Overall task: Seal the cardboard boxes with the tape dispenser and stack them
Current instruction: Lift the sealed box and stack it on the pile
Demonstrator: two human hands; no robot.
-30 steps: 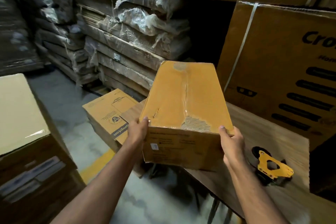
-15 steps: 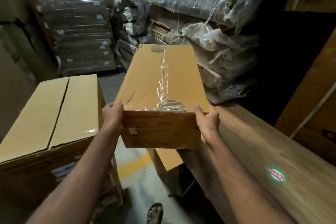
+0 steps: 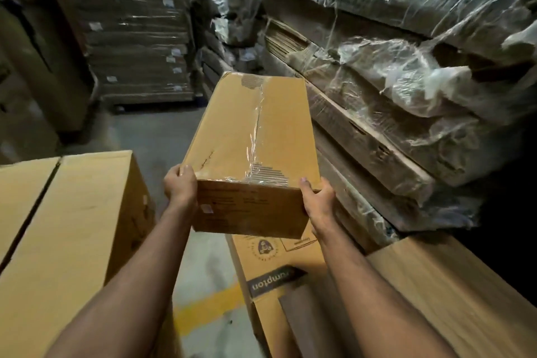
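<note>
Cardboard box point(image 3: 250, 136) between both hands point(image 3: 180, 184)

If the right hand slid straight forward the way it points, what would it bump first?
Probably the plastic-wrapped stacks beside the taped box. The right hand points forward along the box's right side; depth is unclear.

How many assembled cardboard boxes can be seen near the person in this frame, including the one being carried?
3. The taped box is held between the left hand and right hand; a large box stands at left; a printed box sits below the held one. Others may be hidden.
</note>
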